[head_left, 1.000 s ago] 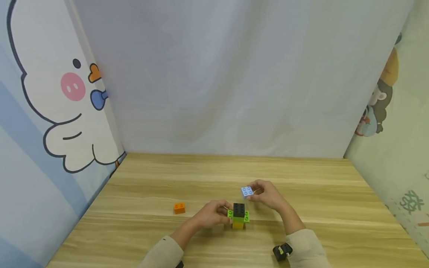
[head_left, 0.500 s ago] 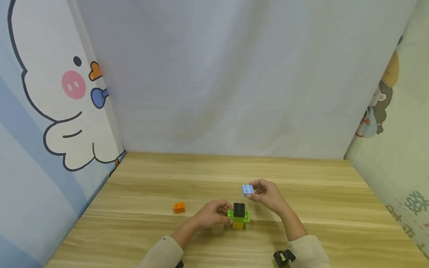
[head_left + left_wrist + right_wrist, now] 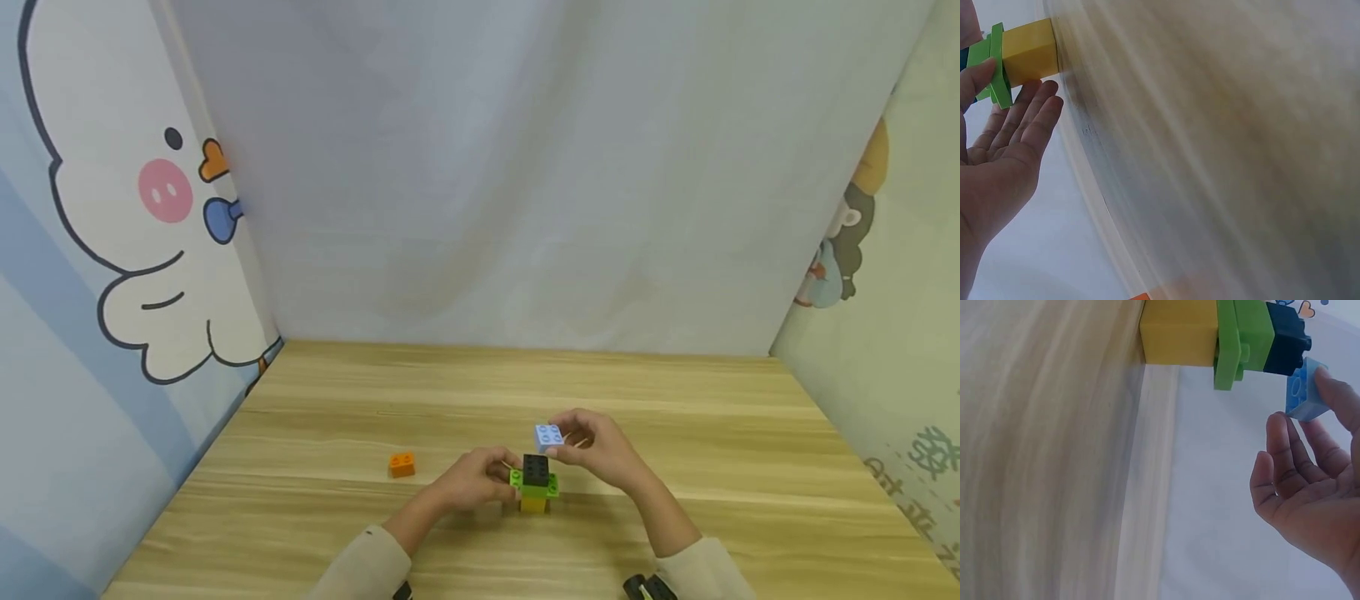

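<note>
Right hand [image 3: 600,450] pinches blue brick [image 3: 548,436] just above the stack's [image 3: 534,483] black top, tilted, not seated. Left hand [image 3: 472,482] steadies the stack's left side, fingers nearly straight; contact partly hidden. Orange brick [image 3: 401,464] lies well left of the stack.

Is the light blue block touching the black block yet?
Cannot tell. In the right wrist view the light blue block sits corner-close to the black block, but no clear gap or contact shows; the right hand pinches it.
</note>
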`<state>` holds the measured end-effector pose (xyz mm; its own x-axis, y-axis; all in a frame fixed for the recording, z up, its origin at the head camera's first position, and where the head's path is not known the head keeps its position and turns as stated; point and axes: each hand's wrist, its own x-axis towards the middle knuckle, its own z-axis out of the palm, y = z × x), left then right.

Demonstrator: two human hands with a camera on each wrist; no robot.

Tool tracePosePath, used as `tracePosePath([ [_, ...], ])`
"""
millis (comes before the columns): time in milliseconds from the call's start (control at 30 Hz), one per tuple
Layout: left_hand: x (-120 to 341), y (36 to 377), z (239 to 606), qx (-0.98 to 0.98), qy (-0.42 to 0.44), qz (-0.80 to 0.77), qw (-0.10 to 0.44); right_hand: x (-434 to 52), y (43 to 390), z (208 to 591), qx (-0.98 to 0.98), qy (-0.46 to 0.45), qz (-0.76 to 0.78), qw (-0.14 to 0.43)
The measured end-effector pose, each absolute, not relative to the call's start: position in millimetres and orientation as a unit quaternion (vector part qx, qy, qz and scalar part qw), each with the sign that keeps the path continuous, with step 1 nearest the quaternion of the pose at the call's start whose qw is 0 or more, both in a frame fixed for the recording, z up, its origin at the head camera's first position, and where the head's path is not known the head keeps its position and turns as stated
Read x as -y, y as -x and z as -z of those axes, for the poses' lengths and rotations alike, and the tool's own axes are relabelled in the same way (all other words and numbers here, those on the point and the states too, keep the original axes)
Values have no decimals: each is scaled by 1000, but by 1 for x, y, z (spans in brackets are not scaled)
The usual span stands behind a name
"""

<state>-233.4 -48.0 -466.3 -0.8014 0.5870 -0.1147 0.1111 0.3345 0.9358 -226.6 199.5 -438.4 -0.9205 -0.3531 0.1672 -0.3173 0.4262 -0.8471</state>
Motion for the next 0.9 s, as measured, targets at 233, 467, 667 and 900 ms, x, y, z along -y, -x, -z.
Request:
tracePosePath([
  [233,49,234,466,-782,-229,-534,225,-196,219,434,-838,202,506,25],
  [467,48,233,466,-783,-225,-535,224,-194,214,434,-841,200,502,20],
  [667,48,232,466,-784,-221,-535,224,-192,211,436,-837,202,508,23],
  [900,49,233,466,-784,-231,-532,220,-189,208,438,-833,203,513,28],
])
